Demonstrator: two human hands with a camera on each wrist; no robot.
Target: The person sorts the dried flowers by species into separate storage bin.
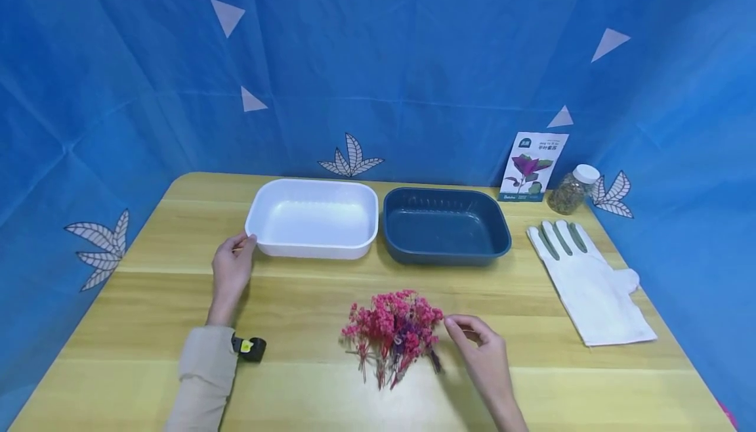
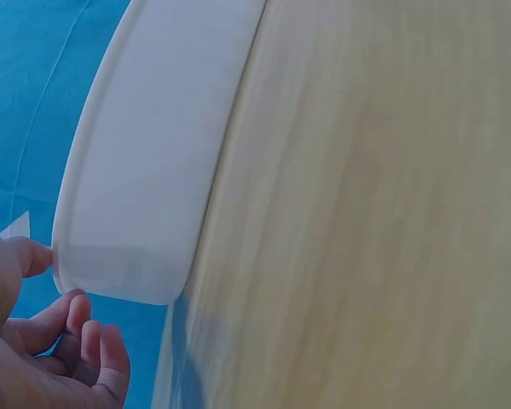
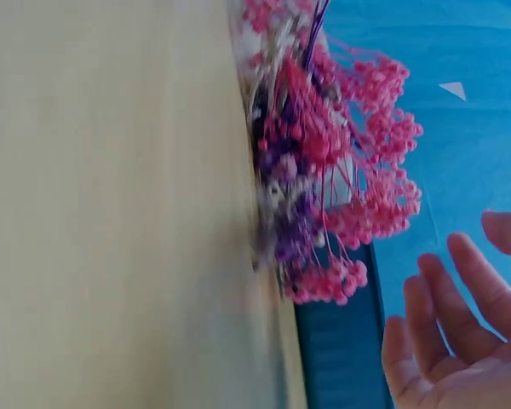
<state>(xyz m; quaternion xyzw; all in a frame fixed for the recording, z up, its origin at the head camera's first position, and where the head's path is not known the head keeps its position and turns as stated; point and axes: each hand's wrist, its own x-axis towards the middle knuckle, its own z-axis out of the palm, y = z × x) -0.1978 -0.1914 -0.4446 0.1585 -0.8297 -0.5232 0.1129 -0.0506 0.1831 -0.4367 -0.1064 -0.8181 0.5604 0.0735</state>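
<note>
Your beige sleeve [image 1: 203, 369] comes in at the lower left of the head view, with a black strap device [image 1: 252, 349] at its cuff. Beyond it, your left hand [image 1: 231, 271] pinches the near-left corner of the white tray [image 1: 313, 250], thumb at the rim and fingertips against the end wall, the other fingers loosely bent. That tray sits on the wooden table [image 1: 295, 386], just above the centre of the frame.

Below the centre, your bunch of pink and purple flowers [image 1: 407, 327] lies on the tabletop, stems pointing to the bottom edge. Your right hand [image 1: 481, 350] is just beside its right side; its fingers are apart and slightly bent, holding nothing.

To the white tray's right you have a dark blue tray [image 1: 445, 256], and at the upper right a seed packet [image 1: 534, 166] stands beside a white-capped jar [image 1: 569, 190]. Beneath them, toward the right edge, lies a white glove [image 1: 596, 294]. Blue cloth [image 1: 413, 58] fills the upper frame.
</note>
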